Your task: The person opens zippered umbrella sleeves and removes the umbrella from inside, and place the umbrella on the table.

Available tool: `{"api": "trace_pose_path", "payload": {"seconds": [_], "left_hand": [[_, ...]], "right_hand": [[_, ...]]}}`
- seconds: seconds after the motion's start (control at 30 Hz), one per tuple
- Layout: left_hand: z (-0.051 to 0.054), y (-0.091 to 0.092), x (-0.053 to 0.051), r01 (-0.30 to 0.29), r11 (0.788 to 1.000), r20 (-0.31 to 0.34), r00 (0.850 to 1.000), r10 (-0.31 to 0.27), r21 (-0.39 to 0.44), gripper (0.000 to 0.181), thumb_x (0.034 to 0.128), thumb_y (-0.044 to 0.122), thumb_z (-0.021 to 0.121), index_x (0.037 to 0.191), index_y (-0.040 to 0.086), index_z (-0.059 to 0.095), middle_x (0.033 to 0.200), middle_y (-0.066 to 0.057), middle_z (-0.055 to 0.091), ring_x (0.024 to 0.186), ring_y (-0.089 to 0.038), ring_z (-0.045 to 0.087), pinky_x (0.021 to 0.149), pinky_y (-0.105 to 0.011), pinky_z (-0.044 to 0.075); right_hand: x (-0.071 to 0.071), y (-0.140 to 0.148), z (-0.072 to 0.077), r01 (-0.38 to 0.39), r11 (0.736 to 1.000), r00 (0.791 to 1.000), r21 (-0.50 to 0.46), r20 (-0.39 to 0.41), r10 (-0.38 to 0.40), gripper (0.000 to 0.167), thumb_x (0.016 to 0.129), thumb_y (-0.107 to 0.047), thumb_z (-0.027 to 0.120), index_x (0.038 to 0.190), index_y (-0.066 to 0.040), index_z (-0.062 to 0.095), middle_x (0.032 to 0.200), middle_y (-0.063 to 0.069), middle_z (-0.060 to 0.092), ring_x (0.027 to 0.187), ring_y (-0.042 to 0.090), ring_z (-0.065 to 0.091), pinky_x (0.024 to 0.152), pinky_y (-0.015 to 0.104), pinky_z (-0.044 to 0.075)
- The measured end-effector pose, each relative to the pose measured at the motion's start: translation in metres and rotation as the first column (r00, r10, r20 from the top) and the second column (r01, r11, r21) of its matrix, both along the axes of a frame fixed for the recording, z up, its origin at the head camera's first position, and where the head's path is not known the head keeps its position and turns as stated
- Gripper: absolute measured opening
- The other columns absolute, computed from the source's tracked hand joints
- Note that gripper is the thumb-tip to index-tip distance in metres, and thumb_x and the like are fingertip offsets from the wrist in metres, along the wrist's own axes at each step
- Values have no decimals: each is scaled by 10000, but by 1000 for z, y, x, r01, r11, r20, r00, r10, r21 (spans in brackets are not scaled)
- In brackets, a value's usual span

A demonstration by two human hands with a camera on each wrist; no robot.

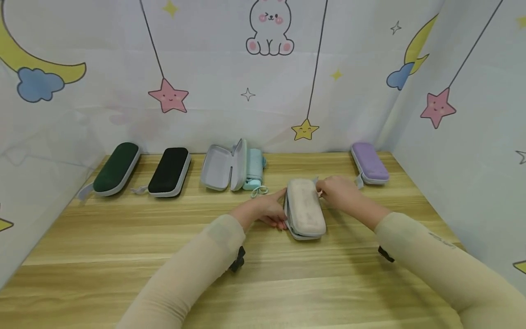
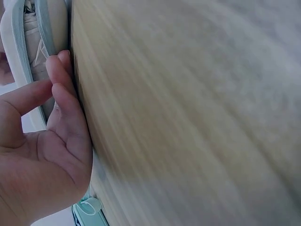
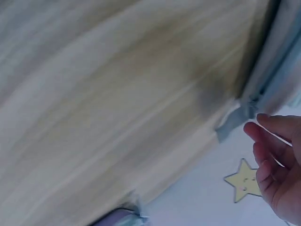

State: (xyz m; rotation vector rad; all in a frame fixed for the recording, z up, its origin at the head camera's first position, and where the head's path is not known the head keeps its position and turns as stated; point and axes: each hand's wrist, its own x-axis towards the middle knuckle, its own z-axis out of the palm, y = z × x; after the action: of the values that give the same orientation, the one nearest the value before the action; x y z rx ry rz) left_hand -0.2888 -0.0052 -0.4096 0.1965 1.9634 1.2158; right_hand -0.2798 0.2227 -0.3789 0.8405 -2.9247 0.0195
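A cream zippered case (image 1: pixel 305 208) lies on the table between both hands, its seam gaping along the left side and front edge. My left hand (image 1: pixel 269 210) rests against that left side, thumb and fingers apart in the head view. Through the gap, the left wrist view shows crumpled pale material inside the case (image 2: pixel 35 44). At the far right edge, my right hand (image 1: pixel 339 194) pinches at the zipper pull. Its grey ribbon tab (image 3: pixel 231 123) sticks out beside the thumb and forefinger in the right wrist view; the exact contact is hard to see.
Along the back stand a green case (image 1: pixel 117 168), a black case (image 1: pixel 169 171) and an open pale case (image 1: pixel 218 168). A light-blue folded umbrella-like bundle (image 1: pixel 255 167) with a cord sits beside it. A purple case (image 1: pixel 370 162) lies back right. Patterned cloth walls (image 1: pixel 222 59) enclose the table.
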Motion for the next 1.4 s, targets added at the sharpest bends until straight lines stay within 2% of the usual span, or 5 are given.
{"api": "trace_pose_path", "payload": {"seconds": [0.17, 0.5, 0.77, 0.93, 1.4], "left_hand": [[1, 0, 1, -9, 1000, 6, 1000, 8, 21, 1000, 908, -47, 592, 1560, 298, -84, 742, -153, 698, 546, -149, 629, 502, -224, 469], [-1, -3, 1, -8, 998, 28, 1000, 7, 54, 968, 934, -13, 593, 1562, 307, -69, 762, -118, 708, 567, -141, 637, 506, -213, 468], [-2, -4, 2, 7, 998, 16, 1000, -8, 63, 969, 921, -33, 575, 1563, 298, -70, 754, -111, 700, 569, -144, 633, 497, -203, 460], [-2, -3, 3, -3, 998, 13, 1000, 3, 60, 954, 933, -22, 578, 1564, 293, -63, 752, -118, 702, 557, -139, 630, 496, -206, 459], [-2, -4, 5, -11, 998, 6, 1000, 11, 60, 948, 942, -31, 578, 1566, 278, -66, 759, -132, 700, 548, -135, 628, 495, -212, 467]], "right_hand": [[13, -16, 17, -98, 995, 988, 6, -118, 98, 100, 819, -49, 757, 898, -101, 726, 851, 21, 672, 747, 215, 653, 583, 353, 519], [42, -52, 13, -417, 901, 879, 121, -199, 434, 96, 843, -173, 741, 797, -102, 696, 744, -7, 597, 699, 185, 569, 650, 339, 492], [51, -59, 8, -499, 859, 851, 119, -121, 511, 86, 866, -199, 719, 887, -118, 738, 877, -19, 696, 861, 171, 613, 775, 375, 503], [53, -52, 8, -501, 862, 857, 79, -92, 507, 100, 876, -210, 715, 915, -120, 738, 913, -19, 700, 893, 181, 607, 803, 401, 486], [61, -28, 22, -525, 850, 820, 53, -236, 521, 79, 843, -141, 735, 814, -96, 677, 772, -10, 629, 767, 194, 564, 714, 362, 476]]}}
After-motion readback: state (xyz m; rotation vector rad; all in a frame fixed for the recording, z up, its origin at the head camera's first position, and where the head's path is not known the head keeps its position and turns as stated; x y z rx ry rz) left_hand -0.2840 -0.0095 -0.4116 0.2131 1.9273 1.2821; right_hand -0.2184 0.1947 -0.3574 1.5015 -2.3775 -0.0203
